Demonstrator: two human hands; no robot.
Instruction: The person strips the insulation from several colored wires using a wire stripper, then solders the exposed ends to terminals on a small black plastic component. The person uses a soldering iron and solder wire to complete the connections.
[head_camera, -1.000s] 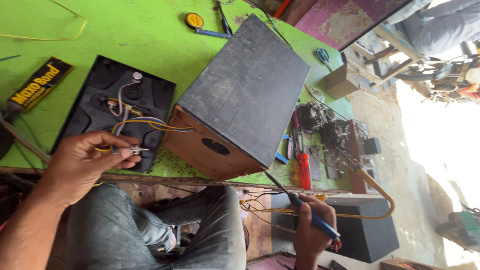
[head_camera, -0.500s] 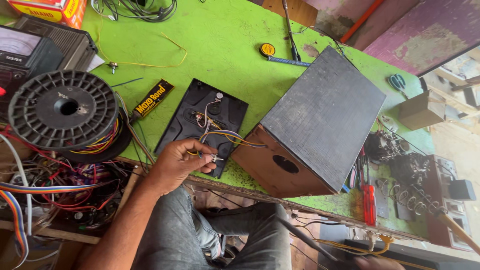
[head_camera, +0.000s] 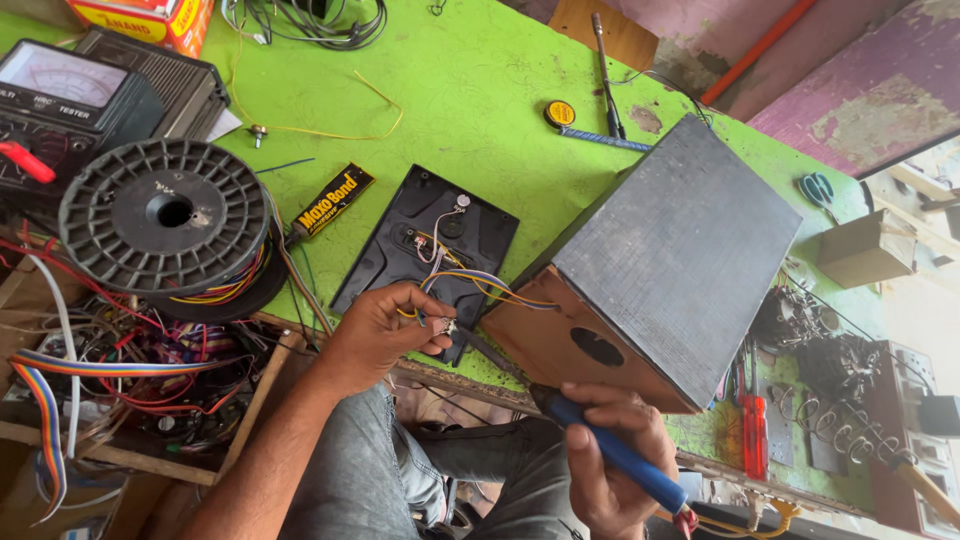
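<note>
Our left hand (head_camera: 375, 330) pinched small component (head_camera: 445, 326) with coloured wires (head_camera: 480, 283) at near edge of green desk (head_camera: 480, 110). Our right hand (head_camera: 610, 450) clenched blue-handled soldering iron (head_camera: 610, 447), tip touching or just beside component; couldn't tell which. Wires ran to black panel (head_camera: 400, 250) beside wooden speaker box (head_camera: 650, 270). We judged the joint in progress; the panel lay unmounted, off the box.

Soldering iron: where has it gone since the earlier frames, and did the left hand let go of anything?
The right hand has brought the blue-handled soldering iron up from low at the side, its tip now at the small part pinched in the left hand. The left hand kept its hold. Wooden box and black panel unmoved.
</note>
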